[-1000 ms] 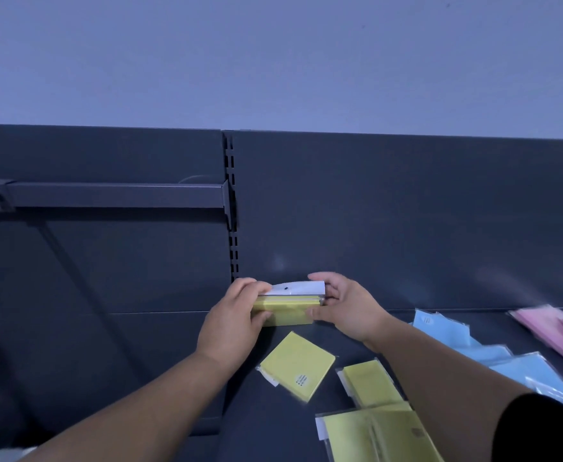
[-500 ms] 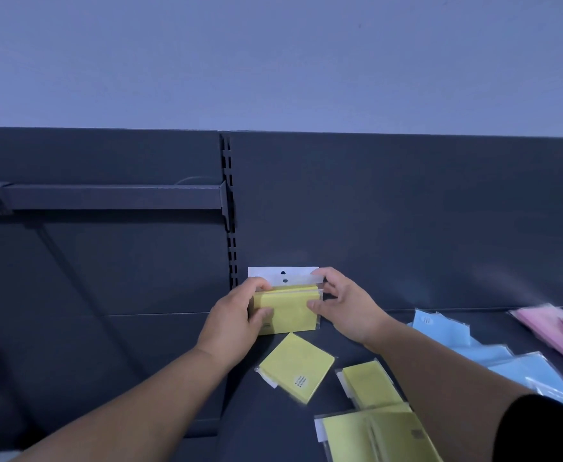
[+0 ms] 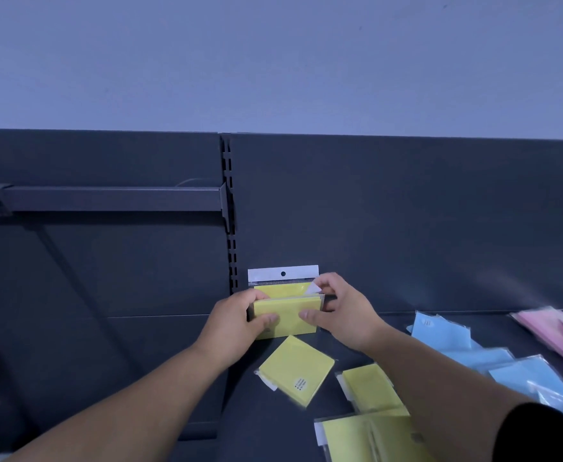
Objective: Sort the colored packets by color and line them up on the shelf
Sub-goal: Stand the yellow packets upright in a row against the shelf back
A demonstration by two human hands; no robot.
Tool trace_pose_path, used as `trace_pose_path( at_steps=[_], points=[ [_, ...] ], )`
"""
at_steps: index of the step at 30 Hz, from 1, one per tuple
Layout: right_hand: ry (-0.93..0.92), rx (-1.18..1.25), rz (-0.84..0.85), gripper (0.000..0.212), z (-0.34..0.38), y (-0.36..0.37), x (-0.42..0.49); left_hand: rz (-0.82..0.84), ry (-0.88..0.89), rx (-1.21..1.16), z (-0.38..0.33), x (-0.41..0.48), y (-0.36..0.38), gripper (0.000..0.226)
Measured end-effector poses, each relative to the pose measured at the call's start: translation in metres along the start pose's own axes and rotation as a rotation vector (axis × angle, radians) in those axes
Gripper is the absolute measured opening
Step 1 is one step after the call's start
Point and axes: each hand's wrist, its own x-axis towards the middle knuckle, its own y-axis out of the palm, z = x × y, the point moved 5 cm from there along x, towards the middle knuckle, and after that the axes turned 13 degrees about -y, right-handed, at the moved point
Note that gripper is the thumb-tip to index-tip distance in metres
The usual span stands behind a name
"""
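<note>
- Several loose yellow packets (image 3: 295,370) flat on the shelf (image 3: 266,438), nearest: easily swept off by a forearm.
- Farther in, left hand (image 3: 236,323) gripping and right hand (image 3: 340,311) pinching the upright yellow stack (image 3: 287,315) by its sides: likely to fan or topple forward once released.
- Against the back panel (image 3: 407,228), slippery sleeves apt to slide flat; blue packets (image 3: 440,331) close enough to mix in.

Yellow packets (image 3: 285,316), white header strip (image 3: 295,273) dotted black — blue packets (image 3: 440,331), pink packets (image 3: 555,331) — on a dark grey shelf (image 3: 493,331).
</note>
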Motion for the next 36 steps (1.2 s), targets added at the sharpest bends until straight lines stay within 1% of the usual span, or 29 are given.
trace_pose_path(
  at_steps=[2, 3, 6, 8, 11, 15, 17, 20, 23, 26, 27, 29, 31, 33, 36],
  points=[
    [-0.055, -0.095, 0.022, 0.047, 0.002, 0.001, 0.0, 0.007, -0.005, 0.005, 0.0, 0.001, 0.0, 0.011],
    [-0.079, -0.165, 0.039, 0.044, 0.003, 0.002, 0.001, 0.009, -0.009, 0.006, 0.001, 0.002, -0.001, 0.011],
    [-0.093, -0.289, 0.052, 0.017, 0.005, 0.002, 0.003, 0.0, -0.006, 0.016, 0.001, 0.003, -0.001, 0.013],
    [-0.084, -0.326, 0.057, 0.01, 0.007, 0.002, 0.004, -0.04, 0.005, 0.016, 0.002, 0.004, -0.001, 0.018],
    [-0.083, -0.339, 0.048, 0.013, 0.009, 0.004, 0.003, -0.121, 0.06, 0.038, 0.001, 0.001, -0.003, 0.026],
    [-0.071, -0.338, 0.053, 0.03, 0.007, 0.005, 0.003, -0.153, 0.144, 0.166, -0.001, -0.004, -0.003, 0.033],
    [-0.052, -0.33, 0.07, 0.026, 0.007, 0.005, 0.004, -0.146, 0.165, 0.21, -0.002, -0.004, -0.003, 0.035],
    [0.001, -0.317, 0.101, 0.018, 0.004, 0.003, 0.006, -0.1, 0.189, 0.187, -0.001, -0.001, -0.003, 0.043],
    [0.045, -0.278, 0.114, 0.019, 0.003, 0.002, 0.01, -0.07, 0.118, 0.1, 0.002, 0.003, -0.008, 0.034],
    [0.074, -0.244, 0.066, 0.023, 0.003, 0.003, 0.015, -0.078, -0.043, -0.129, 0.011, 0.011, -0.015, 0.026],
    [0.092, -0.242, 0.047, 0.023, 0.002, 0.005, 0.016, -0.076, -0.09, -0.163, 0.014, 0.013, -0.014, 0.024],
    [0.145, -0.291, 0.055, 0.026, -0.003, 0.011, 0.017, -0.073, -0.161, -0.13, 0.021, 0.015, -0.008, 0.022],
    [0.183, -0.348, 0.086, 0.033, -0.009, 0.018, 0.018, -0.086, -0.201, -0.11, 0.026, 0.015, -0.002, 0.021],
    [0.184, -0.361, 0.082, 0.037, -0.011, 0.019, 0.019, -0.103, -0.216, -0.137, 0.027, 0.015, 0.002, 0.02],
    [0.18, -0.372, 0.104, 0.037, -0.008, 0.016, 0.021, -0.108, -0.216, -0.158, 0.027, 0.015, 0.003, 0.02]
  ],
)
